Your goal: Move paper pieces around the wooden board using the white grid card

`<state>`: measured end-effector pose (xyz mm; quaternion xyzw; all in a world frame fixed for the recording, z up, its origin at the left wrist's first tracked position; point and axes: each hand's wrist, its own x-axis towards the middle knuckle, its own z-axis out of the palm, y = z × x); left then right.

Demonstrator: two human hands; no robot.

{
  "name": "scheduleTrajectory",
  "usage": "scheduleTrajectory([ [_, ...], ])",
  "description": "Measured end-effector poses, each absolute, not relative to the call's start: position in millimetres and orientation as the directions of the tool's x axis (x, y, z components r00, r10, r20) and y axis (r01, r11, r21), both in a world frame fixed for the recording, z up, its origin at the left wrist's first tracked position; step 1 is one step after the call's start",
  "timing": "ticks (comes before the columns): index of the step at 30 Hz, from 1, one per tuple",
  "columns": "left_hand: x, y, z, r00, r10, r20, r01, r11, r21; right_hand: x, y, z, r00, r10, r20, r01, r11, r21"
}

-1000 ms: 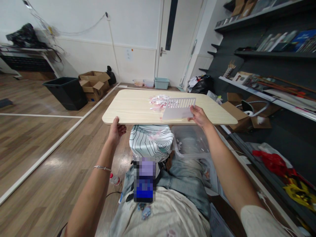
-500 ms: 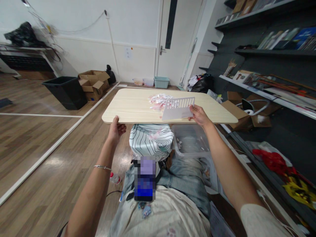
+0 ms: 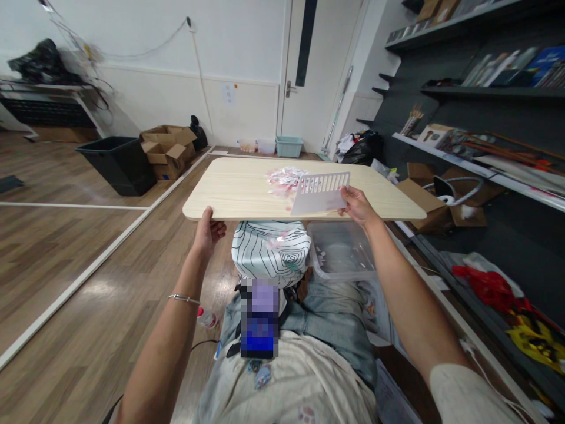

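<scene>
A pale wooden tabletop with rounded corners lies across in front of me. My left hand grips its near left edge, thumb on top and fingers curled underneath. In my right hand, a flat white plastic plate with a row of slots is pinched at its right end. The plate stands tilted on edge over the board's near middle. Just behind its left end lies a heap of small white and pink paper scraps, partly hidden by the plate.
Below the board are a patterned cloth-covered seat and a clear plastic bin holding a few scraps. A bottle stands on the floor at left. Further off are a black bin, cardboard boxes and dark shelves at right.
Almost nothing differs. The slotted plate and my right hand have shifted very slightly right; my left hand keeps its place on the board's edge.
</scene>
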<state>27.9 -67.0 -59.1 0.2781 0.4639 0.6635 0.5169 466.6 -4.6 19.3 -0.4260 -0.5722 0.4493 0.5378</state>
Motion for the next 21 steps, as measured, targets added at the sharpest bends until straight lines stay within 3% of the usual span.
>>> scheduleTrajectory([
  [8,27.6,-69.6,-58.3,-0.302,0.949,-0.09,-0.411,-0.044,0.911,466.1,-1.7,17.1,-0.07,0.966,0.249,0.069,0.254,-0.965],
  [15,35.0,-113.8,-73.8,-0.39,0.921,-0.017,-0.296,-0.108,0.949,465.9,-3.6,18.3,-0.044,0.971,0.234,0.054,0.236,-0.97],
  [21,45.1,-211.8,-132.9,-0.384,0.902,-0.197,-0.211,0.122,0.97,464.7,-3.6,19.8,-0.03,0.976,0.216,0.064,0.218,-0.974],
])
